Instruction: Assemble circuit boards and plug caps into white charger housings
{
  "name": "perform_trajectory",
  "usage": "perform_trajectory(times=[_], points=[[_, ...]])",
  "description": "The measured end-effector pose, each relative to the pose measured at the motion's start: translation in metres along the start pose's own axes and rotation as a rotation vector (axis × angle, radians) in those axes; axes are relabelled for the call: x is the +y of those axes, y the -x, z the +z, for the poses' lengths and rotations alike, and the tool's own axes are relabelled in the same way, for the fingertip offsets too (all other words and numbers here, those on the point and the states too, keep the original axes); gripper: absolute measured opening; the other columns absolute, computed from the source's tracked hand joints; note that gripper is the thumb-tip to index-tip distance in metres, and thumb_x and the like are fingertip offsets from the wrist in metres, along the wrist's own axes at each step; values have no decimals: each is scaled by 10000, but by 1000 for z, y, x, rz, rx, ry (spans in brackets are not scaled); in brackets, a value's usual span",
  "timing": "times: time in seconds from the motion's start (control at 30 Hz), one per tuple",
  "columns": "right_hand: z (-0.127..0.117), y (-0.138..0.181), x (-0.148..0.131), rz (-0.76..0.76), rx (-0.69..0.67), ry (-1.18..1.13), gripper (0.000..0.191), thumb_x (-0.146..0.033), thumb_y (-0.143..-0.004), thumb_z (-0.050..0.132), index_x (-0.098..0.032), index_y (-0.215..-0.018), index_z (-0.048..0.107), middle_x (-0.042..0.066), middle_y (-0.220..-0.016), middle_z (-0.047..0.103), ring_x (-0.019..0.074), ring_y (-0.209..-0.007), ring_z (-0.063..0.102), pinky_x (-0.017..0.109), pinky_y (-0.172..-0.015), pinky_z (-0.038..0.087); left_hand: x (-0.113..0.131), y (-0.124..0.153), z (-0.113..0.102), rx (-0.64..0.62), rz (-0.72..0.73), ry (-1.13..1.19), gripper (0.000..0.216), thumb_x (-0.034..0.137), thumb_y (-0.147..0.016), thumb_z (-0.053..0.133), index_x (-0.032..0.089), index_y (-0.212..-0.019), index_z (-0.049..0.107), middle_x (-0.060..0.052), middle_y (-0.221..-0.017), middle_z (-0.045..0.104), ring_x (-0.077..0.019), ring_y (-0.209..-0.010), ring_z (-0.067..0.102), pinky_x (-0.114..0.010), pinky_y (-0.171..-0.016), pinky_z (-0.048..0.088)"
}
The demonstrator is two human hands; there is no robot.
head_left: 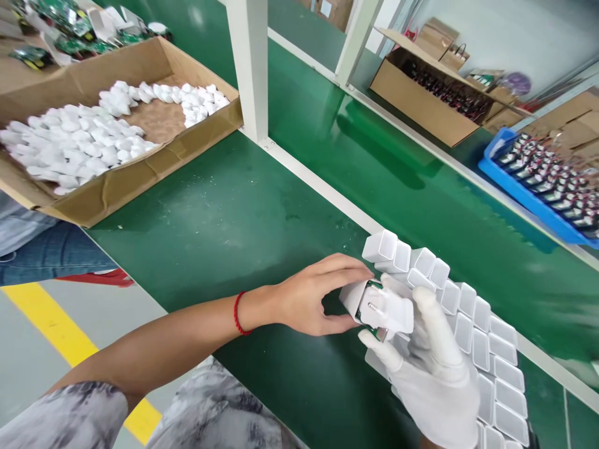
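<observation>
My bare left hand [313, 299], with a red string round its wrist, pinches a white plastic charger shell [352, 297] between thumb and fingers. My right hand [433, 362], in a white glove, grips a white plug cap with two metal pins [388, 310]. A green circuit board shows where the cap meets the shell. Both hands work over the near end of a block of several empty white shells [486, 340] that stand open-end up on the green table [243, 218].
A cardboard box [154, 153] with several white plug caps sits at the far left. Green circuit boards [70, 25] lie behind it. A white post [250, 68] stands mid-table. A second carton [421, 103] and a blue tray of parts [528, 193] lie beyond a white rail. Another person's jeans-clad leg [51, 252] shows at the left.
</observation>
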State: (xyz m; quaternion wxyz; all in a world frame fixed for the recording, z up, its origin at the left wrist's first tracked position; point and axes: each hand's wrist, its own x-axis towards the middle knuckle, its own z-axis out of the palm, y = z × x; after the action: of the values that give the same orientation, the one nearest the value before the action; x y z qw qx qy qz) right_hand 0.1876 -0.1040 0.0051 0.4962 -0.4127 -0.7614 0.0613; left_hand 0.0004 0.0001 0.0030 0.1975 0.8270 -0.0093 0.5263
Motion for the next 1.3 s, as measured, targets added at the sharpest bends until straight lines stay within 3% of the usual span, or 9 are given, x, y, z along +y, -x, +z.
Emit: perform_trajectory(times=[0.23,0.47,0.63,0.8,1.0,1.3], points=[[0,1,1,-47,18,72,823,-43,-865,618,-286,-1565,260,69,-1395,505,172,-1231,548,256,-972,526,1,-1,0,6,9,-2,546,154,-765,734,-20,-1232,512,-243,-1177,556,-251,-1121,565,-362,-974,509],[1,-3,0,-114,-60,68,868,-9,-877,579,-278,-1588,161,45,-1489,396,130,-1307,466,242,-1087,441,1,-1,0,-10,0,6,537,143,-768,716,-39,-1232,515,-255,-1175,554,-258,-1138,559,-372,-975,506],[-1,-5,-3,-143,-60,156,826,-34,-869,626,-215,-1569,227,78,-1431,451,159,-1267,503,303,-1084,462,2,-2,-1,6,37,11,531,130,-767,702,-26,-1237,511,-262,-1179,551,-266,-1159,549,-392,-979,503],[-2,-7,-6,-307,-28,291,924,6,-824,644,-160,-1586,148,92,-1460,415,198,-1294,476,397,-1110,437,6,-4,-1,29,92,-7,581,50,-726,701,-2,-1267,493,-247,-1179,536,-281,-1175,531,-440,-988,500],[-3,-8,-6,-347,30,340,938,18,-759,688,-158,-1567,245,134,-1287,526,215,-1202,505,368,-935,528,8,-5,-1,30,116,4,583,22,-716,679,-11,-1264,483,-245,-1166,526,-283,-1174,524,-448,-997,498],[-1,-6,-4,-397,27,404,934,3,-786,681,-161,-1577,212,110,-1320,532,198,-1192,508,362,-962,521,8,-5,-3,5,142,-24,641,25,-700,700,-14,-1293,458,-250,-1148,530,-291,-1144,529,-463,-979,504]])
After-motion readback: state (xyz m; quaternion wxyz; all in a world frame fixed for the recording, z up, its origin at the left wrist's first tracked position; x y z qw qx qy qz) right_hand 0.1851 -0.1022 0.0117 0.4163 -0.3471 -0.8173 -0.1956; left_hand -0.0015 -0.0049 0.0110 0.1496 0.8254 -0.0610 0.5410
